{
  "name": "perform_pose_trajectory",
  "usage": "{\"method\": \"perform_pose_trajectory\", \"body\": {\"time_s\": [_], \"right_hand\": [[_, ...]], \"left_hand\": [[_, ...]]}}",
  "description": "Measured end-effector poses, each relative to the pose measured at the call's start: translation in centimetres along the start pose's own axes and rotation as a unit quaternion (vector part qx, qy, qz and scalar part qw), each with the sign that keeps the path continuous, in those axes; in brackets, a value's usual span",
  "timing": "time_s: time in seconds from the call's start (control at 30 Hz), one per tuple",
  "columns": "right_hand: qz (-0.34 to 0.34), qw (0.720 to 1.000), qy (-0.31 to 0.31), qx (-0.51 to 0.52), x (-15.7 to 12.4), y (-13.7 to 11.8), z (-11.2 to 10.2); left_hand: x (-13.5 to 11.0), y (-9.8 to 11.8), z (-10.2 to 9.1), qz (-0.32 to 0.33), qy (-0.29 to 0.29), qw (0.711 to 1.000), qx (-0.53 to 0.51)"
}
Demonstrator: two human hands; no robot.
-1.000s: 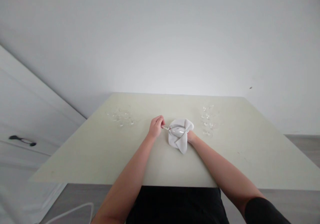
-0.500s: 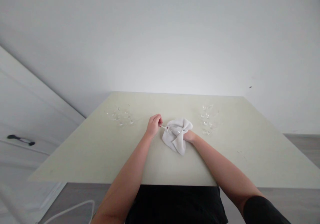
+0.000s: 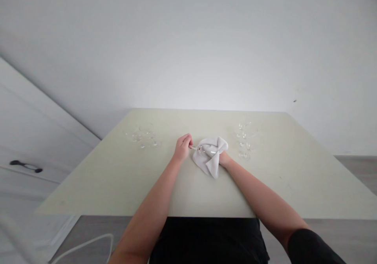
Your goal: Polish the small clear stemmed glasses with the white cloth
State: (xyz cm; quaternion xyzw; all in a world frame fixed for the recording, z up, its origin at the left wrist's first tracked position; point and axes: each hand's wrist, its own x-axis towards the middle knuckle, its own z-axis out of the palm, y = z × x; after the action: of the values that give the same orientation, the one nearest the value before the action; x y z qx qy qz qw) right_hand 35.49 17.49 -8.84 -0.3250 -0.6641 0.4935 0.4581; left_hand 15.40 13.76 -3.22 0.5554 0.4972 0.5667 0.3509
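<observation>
Above the middle of the table, my left hand [image 3: 183, 146] is closed round the stem end of a clear wine glass [image 3: 206, 150], which lies on its side in the air with its bowl pointing right. A white cloth [image 3: 203, 165] drapes around and under the bowl. From the right, my right hand [image 3: 224, 159] reaches into the cloth and grips it at the bowl's rim; its fingers are hidden by the folds.
Several clear stemmed glasses [image 3: 143, 135] stand at the table's left rear. Another several clear glasses [image 3: 245, 140] are at the right rear. A wall [image 3: 206, 60] rises behind the table [image 3: 118, 177], and a white cabinet [image 3: 35, 130] with a black handle is on the left.
Both hands have shifted slightly, with the glass and cloth. The cloth's lower corner has risen a little and its folds sit differently around the bowl.
</observation>
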Motion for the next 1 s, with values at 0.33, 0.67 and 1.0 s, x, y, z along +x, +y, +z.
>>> {"method": "perform_pose_trajectory", "body": {"time_s": [0.33,0.67,1.0], "right_hand": [[0.062,0.986,-0.033,0.149,-0.5,-1.3,2.5],[0.023,0.973,0.028,0.229,0.8,-3.3,2.6],[0.016,0.979,0.134,0.15,0.5,-1.7,2.8]], "left_hand": [[0.7,0.9,-0.2,-0.072,0.07,0.989,-0.106],[1.1,-0.2,0.2,-0.113,0.125,0.972,-0.163],[-0.3,0.3,1.6,0.038,-0.138,0.987,0.072]]}}
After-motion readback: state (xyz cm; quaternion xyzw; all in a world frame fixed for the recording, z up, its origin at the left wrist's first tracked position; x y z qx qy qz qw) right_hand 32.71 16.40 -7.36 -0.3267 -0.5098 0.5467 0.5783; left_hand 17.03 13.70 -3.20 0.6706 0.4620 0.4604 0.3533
